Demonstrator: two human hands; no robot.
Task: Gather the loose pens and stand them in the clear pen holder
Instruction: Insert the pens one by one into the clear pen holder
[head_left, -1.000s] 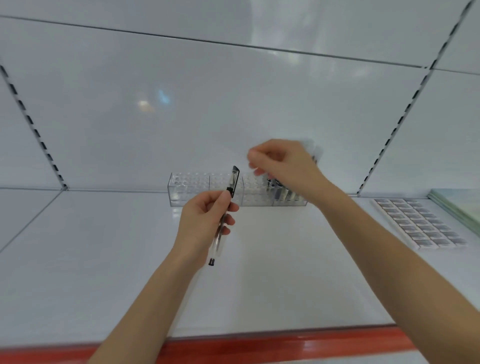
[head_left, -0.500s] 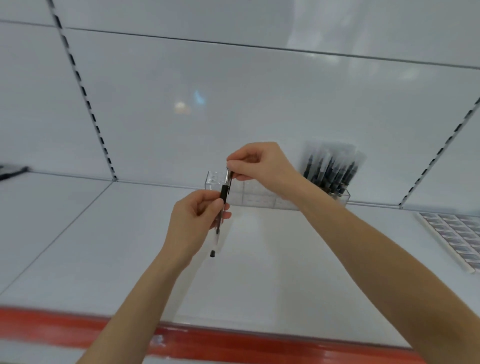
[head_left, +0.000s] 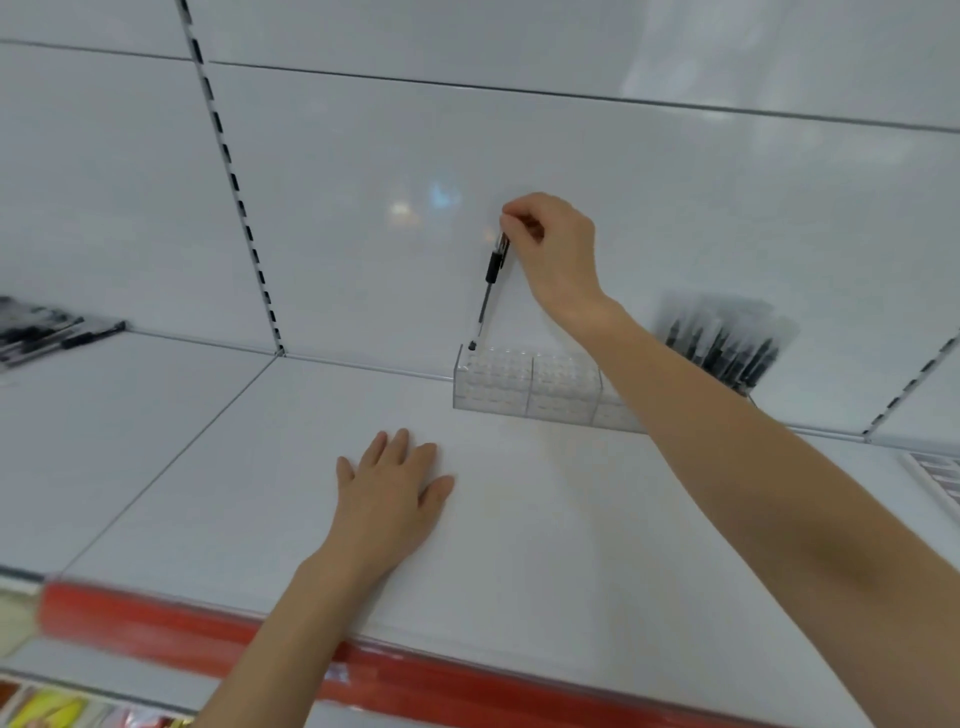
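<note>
A clear pen holder (head_left: 524, 384) with many small slots stands at the back of the white shelf. My right hand (head_left: 558, 249) pinches the top of a black-capped pen (head_left: 491, 288), which hangs nearly upright with its tip at the holder's far left corner. Several black pens (head_left: 724, 343) stand in the holder's right end, behind my right forearm. My left hand (head_left: 389, 493) lies flat and empty on the shelf, in front of the holder. A pile of loose pens (head_left: 39, 327) lies on the neighbouring shelf at the far left.
The white shelf (head_left: 260, 467) has a red front edge strip (head_left: 156, 623). A slotted upright (head_left: 234, 182) runs up the back wall on the left. A tray of small boxed items (head_left: 940, 475) sits at the right edge.
My left hand let go of the pen and dropped flat onto the shelf. My right hand took the pen by its top and carried it up over the holder's left end.
</note>
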